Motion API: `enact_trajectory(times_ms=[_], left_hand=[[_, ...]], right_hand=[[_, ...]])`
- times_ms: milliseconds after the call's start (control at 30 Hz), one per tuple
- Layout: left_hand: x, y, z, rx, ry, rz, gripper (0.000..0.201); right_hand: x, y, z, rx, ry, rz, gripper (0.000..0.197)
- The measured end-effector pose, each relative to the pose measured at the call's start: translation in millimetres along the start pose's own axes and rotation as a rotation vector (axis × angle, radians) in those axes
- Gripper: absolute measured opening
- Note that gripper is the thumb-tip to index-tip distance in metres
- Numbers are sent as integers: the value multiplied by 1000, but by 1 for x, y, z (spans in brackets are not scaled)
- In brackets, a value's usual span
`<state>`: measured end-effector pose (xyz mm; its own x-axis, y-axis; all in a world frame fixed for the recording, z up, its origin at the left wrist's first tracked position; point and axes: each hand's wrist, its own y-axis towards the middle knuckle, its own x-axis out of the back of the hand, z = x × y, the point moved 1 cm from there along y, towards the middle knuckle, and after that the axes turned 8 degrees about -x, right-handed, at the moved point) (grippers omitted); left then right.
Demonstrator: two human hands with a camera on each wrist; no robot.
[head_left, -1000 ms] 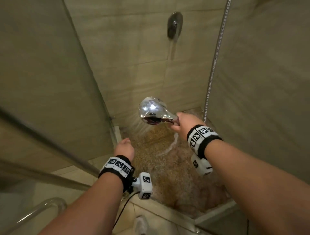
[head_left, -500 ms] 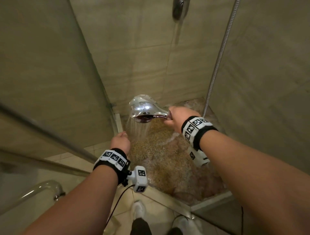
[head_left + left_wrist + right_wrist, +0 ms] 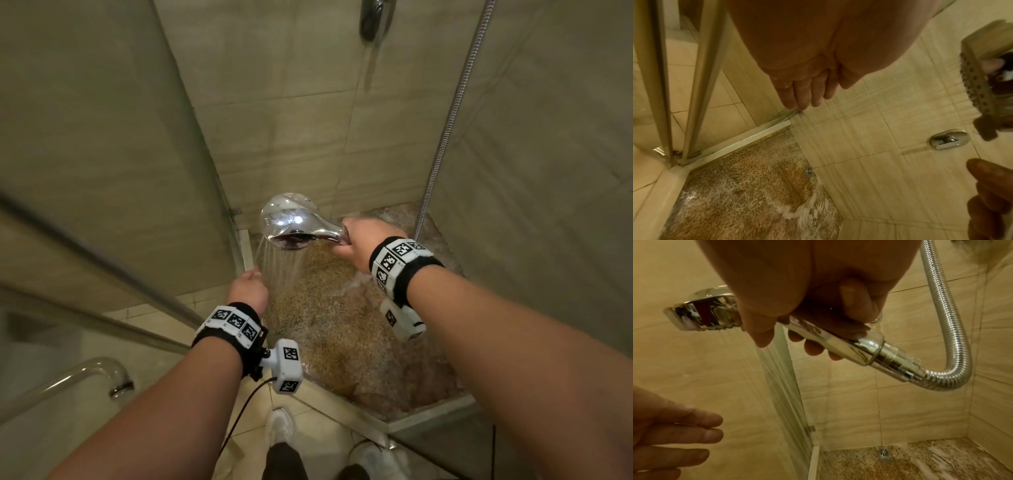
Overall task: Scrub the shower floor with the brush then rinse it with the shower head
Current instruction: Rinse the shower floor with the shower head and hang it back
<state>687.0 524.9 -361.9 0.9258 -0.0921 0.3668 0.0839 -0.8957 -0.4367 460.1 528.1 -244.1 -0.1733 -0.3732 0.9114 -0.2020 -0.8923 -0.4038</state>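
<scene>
Spray from the shower head [image 3: 289,222], gripped in the right hand [image 3: 359,241], could splash past the glass door [image 3: 102,171] beside the spread, empty left hand [image 3: 248,291].

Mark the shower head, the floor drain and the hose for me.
shower head [image 3: 289,219]: head view, top of the chrome dome.
floor drain [image 3: 885,452]: right wrist view, centre of the square metal grate.
hose [image 3: 949,340]: right wrist view, ribbed metal stretch above the bend.

Dim warm light, chrome glare, warped edges
</scene>
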Motion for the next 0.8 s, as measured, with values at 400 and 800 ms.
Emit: enact_trajectory(times_ms=[400,800], left_hand=[[4,3,4,15,68,-21,38],[3,15,10,27,166,87,41]], right_hand=[[9,-3,6,49,-35,94,30],[5,-1,1,35,-74,116,37]])
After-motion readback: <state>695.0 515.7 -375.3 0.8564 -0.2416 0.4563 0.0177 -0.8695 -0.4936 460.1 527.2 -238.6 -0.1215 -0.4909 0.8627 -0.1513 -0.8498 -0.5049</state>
